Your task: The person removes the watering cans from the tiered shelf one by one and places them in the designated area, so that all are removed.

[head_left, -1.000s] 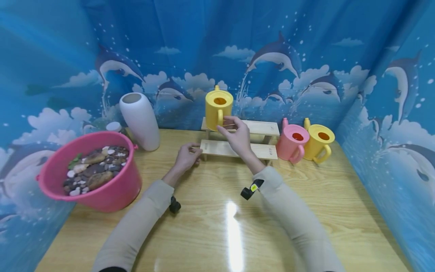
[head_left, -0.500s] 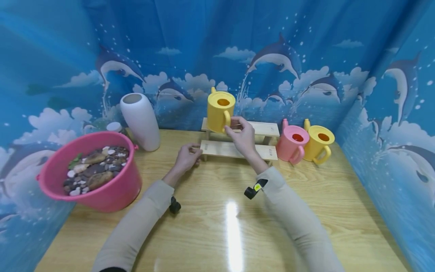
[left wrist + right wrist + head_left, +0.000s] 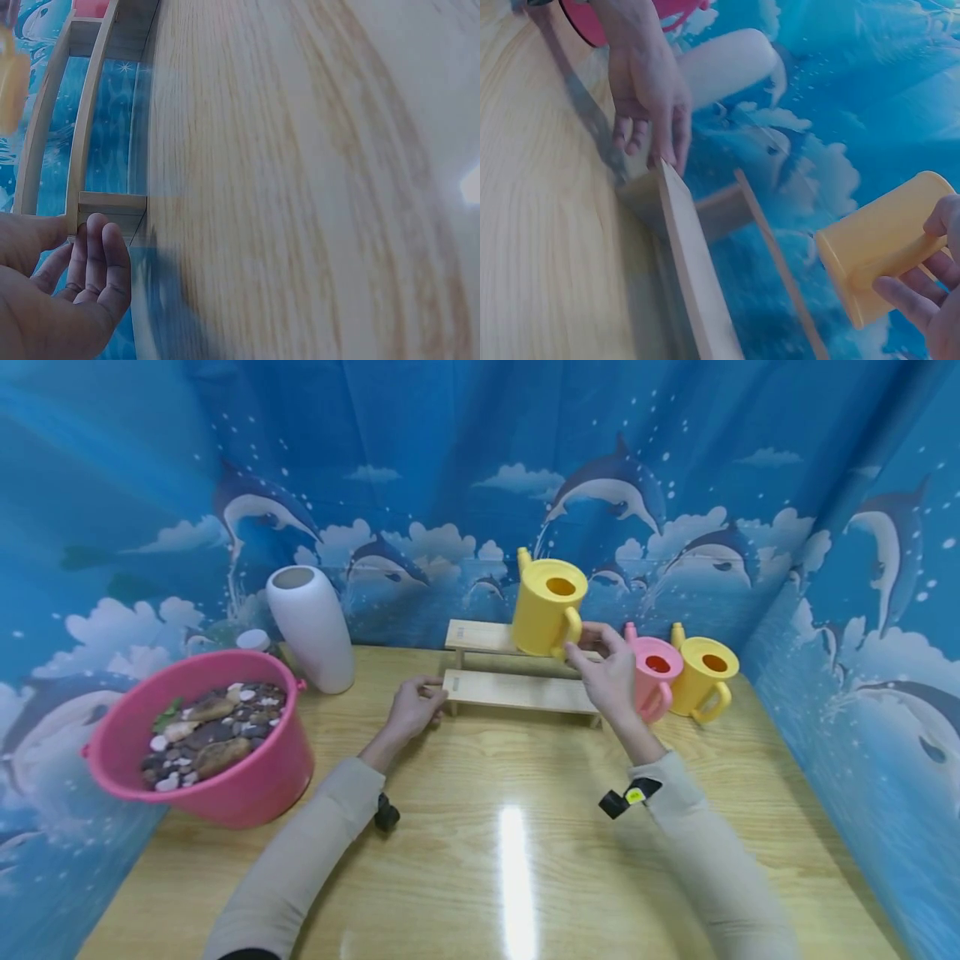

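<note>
Right hand [image 3: 609, 672] grips a yellow plastic cylindrical watering can [image 3: 542, 617] by its handle, fingers curled round; can is in the air near the right half of the pale wooden two-tier stand's [image 3: 517, 691] upper tier, gap visible in right wrist view. Left hand [image 3: 411, 708] nearly closed, thumb and fingers pinching the lower tier's left end. Pink plastic watering can [image 3: 649, 652] and second yellow watering can [image 3: 693, 681] on the wood-grain table [image 3: 450, 835], right of the stand.
</note>
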Tool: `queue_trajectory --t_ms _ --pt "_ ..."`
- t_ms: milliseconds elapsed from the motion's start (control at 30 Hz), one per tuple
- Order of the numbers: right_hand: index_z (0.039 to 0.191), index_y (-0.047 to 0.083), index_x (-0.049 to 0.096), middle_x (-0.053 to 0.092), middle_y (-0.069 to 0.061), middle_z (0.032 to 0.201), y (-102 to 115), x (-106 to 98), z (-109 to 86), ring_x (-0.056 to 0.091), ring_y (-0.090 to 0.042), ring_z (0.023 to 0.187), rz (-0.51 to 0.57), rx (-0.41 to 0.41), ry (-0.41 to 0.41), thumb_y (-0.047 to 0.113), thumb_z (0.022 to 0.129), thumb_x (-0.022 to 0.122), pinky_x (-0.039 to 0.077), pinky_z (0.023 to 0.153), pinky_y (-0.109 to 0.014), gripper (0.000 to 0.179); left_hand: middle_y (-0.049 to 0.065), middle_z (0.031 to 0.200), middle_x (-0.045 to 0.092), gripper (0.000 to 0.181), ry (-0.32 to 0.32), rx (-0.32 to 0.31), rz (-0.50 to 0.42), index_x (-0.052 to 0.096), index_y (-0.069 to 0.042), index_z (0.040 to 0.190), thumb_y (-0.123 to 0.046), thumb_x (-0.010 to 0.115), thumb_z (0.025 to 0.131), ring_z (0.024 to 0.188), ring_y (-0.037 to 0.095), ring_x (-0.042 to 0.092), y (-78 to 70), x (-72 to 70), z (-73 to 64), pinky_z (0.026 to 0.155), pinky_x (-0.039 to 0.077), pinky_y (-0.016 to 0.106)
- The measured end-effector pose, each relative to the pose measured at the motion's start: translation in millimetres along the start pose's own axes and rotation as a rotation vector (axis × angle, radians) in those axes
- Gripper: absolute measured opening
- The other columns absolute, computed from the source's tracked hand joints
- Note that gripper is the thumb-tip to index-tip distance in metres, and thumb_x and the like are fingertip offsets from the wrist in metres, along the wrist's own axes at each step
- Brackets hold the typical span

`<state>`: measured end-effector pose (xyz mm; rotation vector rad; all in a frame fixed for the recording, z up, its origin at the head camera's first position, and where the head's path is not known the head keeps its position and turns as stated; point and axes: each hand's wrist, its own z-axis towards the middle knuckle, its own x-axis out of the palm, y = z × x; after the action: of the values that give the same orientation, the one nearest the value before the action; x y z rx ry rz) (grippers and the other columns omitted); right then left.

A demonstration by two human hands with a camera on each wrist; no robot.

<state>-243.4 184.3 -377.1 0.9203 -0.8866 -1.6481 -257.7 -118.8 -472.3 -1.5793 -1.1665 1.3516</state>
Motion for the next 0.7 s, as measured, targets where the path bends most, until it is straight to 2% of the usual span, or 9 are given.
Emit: queue_trajectory --t_ms 200,333,433,533,700 --pt "0.121 -0.007 0.069 0.070 0.020 0.095 2.5 -52.5 -7.9 0.067 0.000 0.090 -0.070 -0.047 -0.098 0.001 0.094 0.074 0.058 0.079 -0.011 0.028 0.019 0.112 0.067 0.038 0.003 0.004 -0.007 0.060 -0.003 0.142 -0.013 0.065 0.105 0.072 0.015 0.067 0.5 -0.2 0.2 0.063 0.063 0.023" --pt "0.116 -0.009 0.071 0.071 0.020 0.094 3.7 -87.9 -11.1 0.067 0.001 0.087 -0.095 -0.110 -0.173 -0.003 0.092 0.074 0.056 0.082 -0.011 0.025 0.019 0.112 0.067 0.038 0.001 0.005 -0.004 0.060 -0.003 0.142 -0.012 0.065 0.105 0.070 0.013 0.066 1.0 -0.7 0.6 0.063 0.064 0.023" --pt "0.114 -0.008 0.072 0.074 0.013 0.094 4.2 -114.0 -12.7 0.070 -0.001 0.085 -0.056 -0.134 -0.212 -0.004 0.092 0.072 0.062 0.078 -0.013 0.022 0.019 0.111 0.066 0.038 0.004 0.010 -0.007 0.060 -0.002 0.142 -0.012 0.065 0.105 0.070 0.014 0.067 1.0 -1.3 0.0 0.064 0.064 0.024" --pt "0.116 -0.004 0.073 0.074 0.004 0.098 4.5 -139.8 -15.3 0.071 -0.005 0.086 -0.013 -0.122 -0.235 -0.003 0.094 0.071 0.064 0.070 -0.015 0.022 0.018 0.110 0.066 0.038 0.011 0.013 -0.016 0.061 -0.002 0.141 -0.012 0.065 0.105 0.072 0.017 0.068 0.7 -1.6 -1.0 0.065 0.065 0.025" --pt "0.122 0.001 0.073 0.072 0.003 0.103 1.2 -181.3 -17.8 0.069 -0.005 0.091 -0.080 -0.059 -0.306 0.001 0.096 0.070 0.063 0.071 -0.013 0.026 0.018 0.110 0.066 0.037 0.016 0.012 -0.017 0.061 -0.003 0.141 -0.013 0.065 0.106 0.073 0.018 0.069 -0.9 -2.3 -2.8 0.067 0.065 0.027"
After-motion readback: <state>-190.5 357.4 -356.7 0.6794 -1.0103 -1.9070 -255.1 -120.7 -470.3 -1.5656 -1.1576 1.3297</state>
